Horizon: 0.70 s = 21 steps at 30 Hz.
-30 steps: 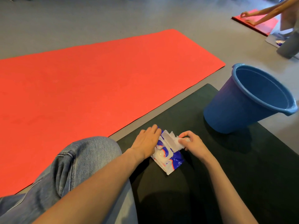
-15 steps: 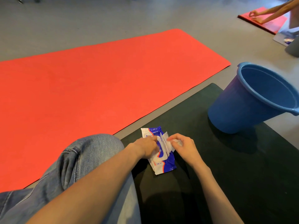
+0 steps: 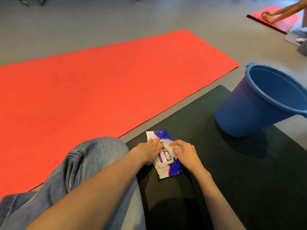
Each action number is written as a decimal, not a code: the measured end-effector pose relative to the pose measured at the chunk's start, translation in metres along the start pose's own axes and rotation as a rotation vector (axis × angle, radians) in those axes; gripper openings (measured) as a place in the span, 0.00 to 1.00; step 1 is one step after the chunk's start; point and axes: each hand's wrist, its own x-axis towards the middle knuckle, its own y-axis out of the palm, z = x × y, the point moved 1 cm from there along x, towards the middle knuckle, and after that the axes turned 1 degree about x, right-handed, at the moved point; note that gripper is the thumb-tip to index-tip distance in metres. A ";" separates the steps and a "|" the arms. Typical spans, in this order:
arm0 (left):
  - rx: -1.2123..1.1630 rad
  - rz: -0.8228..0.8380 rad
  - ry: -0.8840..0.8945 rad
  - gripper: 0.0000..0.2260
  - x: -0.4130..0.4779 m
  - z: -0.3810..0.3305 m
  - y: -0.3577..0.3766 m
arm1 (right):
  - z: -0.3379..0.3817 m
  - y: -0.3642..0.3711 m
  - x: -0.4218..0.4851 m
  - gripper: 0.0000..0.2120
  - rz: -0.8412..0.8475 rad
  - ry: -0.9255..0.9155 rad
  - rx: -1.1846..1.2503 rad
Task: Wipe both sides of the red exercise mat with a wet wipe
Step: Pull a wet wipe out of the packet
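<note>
Two hands meet on the wipe pack (image 3: pixel 166 165) — left hand (image 3: pixel 149 149) flat, pressing it; right hand (image 3: pixel 184 151) pinching a wet wipe (image 3: pixel 176 147). The red mat (image 3: pixel 99 83) runs lower left to upper right.

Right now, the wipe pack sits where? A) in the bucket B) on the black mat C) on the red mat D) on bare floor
B: the pack lies flat on the black mat, with dark surface showing all round its visible edges.
</note>
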 end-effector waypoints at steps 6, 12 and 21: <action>-0.106 0.150 0.130 0.20 -0.001 0.012 -0.014 | -0.004 -0.005 0.010 0.24 0.033 0.058 -0.059; 0.094 0.284 0.114 0.28 -0.006 0.014 -0.005 | -0.006 0.000 0.020 0.17 -0.012 0.163 -0.132; -0.123 0.203 0.270 0.36 0.000 -0.014 0.003 | 0.023 -0.017 0.022 0.11 -0.440 0.078 0.010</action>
